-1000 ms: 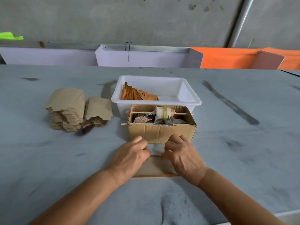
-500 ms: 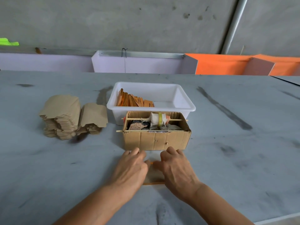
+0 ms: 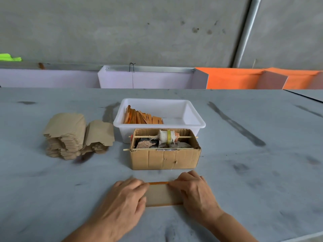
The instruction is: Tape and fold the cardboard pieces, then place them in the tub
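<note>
Grey and smudged, the counter (image 3: pixel 52 198) carries a flat cardboard piece (image 3: pixel 161 194) near its front edge, with orange tape seen along the far and near edges. The piece is pressed down at its left end by the left hand (image 3: pixel 125 199) and at its right end by the right hand (image 3: pixel 194 191). Both hands are laid palm-down with fingers only loosely bent; the fingertips meet the far taped edge, and nothing is gripped. Just beyond the piece, an open cardboard box (image 3: pixel 165 158) is seen, with two thin sticks laid across it and a tape roll (image 3: pixel 167 136) threaded on the farther one. Behind the box and touching it, a white tub (image 3: pixel 194 124) is placed, with orange-edged folded pieces (image 3: pixel 141 117) leaned in its left half. To the left, well apart from the hands, a stack of unfolded blanks (image 3: pixel 70 135) is piled.
</note>
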Demonstrator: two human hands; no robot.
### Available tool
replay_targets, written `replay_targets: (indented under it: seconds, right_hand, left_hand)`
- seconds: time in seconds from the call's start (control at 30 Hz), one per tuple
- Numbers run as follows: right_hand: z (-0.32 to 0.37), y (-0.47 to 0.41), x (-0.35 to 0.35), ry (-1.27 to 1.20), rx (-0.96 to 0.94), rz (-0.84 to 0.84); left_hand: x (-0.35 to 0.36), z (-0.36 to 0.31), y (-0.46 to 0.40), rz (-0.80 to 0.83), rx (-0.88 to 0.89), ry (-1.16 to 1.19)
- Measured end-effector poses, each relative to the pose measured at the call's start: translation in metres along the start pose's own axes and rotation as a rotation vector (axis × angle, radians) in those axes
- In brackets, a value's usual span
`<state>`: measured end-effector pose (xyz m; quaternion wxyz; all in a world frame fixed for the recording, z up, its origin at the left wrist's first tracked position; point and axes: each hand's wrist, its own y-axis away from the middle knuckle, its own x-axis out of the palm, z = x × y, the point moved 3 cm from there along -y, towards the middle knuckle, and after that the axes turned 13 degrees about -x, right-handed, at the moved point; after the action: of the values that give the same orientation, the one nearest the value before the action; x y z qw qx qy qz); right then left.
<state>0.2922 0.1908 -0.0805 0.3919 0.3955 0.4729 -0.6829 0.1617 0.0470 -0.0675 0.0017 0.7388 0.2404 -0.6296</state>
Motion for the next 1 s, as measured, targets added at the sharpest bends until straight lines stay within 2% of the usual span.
replay_targets:
  seconds: [0.13,0.33,0.47,0.57,0.7,0.83,0.93,1.0]
  right_hand:
    - [0.0,0.005,-0.001,-0.1,0.023,-0.023]
    - [0.004,0.021,-0.013,-0.275,0.111,-0.133]
    - [0.003,0.029,-0.021,-0.312,0.252,-0.344]
    - [0.003,0.028,-0.031,-0.379,0.369,-0.453]
    - [0.008,0.015,-0.035,-0.775,0.425,-0.306]
    - [0.011,0.004,-0.035,-0.89,0.437,-0.189]
    - [0.01,0.0,-0.036,-0.954,0.489,-0.224]
    - [0.012,-0.004,-0.036,-1.026,0.532,-0.309]
  left_hand:
    - [0.002,0.0,0.007,0.06,0.051,-0.037]
    - [-0.002,0.002,0.007,-0.074,0.106,0.153]
    - [0.0,0.008,0.005,-0.107,-0.103,0.458]
    - [-0.003,0.011,0.0,-0.113,-0.267,0.591]
    - [-0.009,0.005,-0.007,-0.096,-0.283,0.63]
    - [-0.016,0.002,-0.013,-0.091,-0.254,0.643]
    - [-0.022,-0.002,-0.021,-0.103,-0.227,0.635]
    - [-0.027,-0.001,-0.027,-0.151,-0.31,0.707]
